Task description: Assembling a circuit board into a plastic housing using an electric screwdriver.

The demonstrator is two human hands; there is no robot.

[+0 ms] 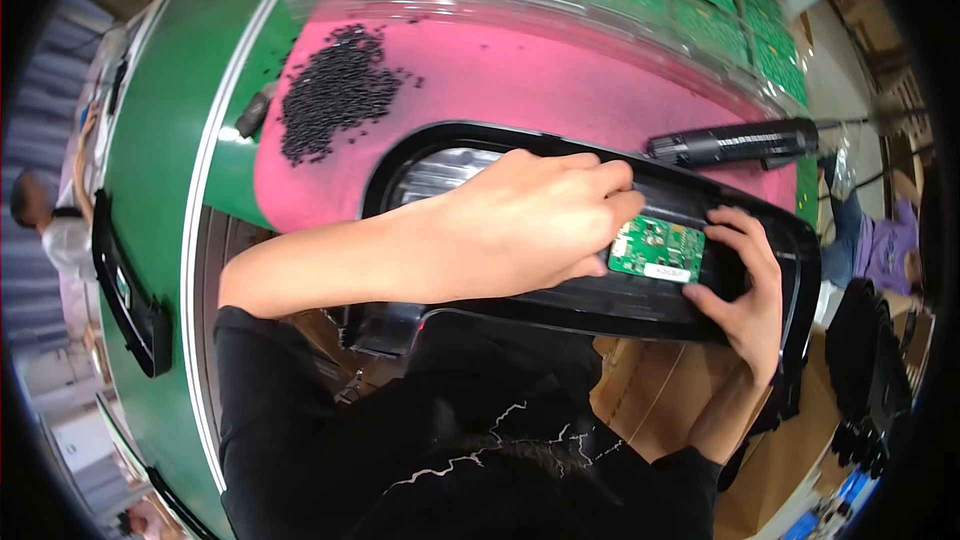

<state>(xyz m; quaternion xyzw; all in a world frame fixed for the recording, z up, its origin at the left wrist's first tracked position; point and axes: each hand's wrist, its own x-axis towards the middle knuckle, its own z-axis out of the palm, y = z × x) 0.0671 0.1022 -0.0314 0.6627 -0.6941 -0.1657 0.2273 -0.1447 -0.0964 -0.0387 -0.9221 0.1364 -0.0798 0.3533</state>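
A green circuit board (655, 248) with a white label strip lies over the inside of a long black plastic housing (560, 305) with a rounded left end. My left hand (540, 210) reaches across from the left, its curled fingers and thumb closed at the board's left edge; the fingertips are partly hidden. At the board's right end is my right hand (745, 285), fingers spread in a curve. Its thumb tip is by the board's lower right corner, its other fingertips near the upper right corner.
A pink mat (480, 80) bears a heap of small black screws (335, 95). A black electric screwdriver (735, 143) with a cable lies behind the housing. Clear trays (600, 10) of green boards stand at the back. Another black housing (130, 285) lies left; people are beyond.
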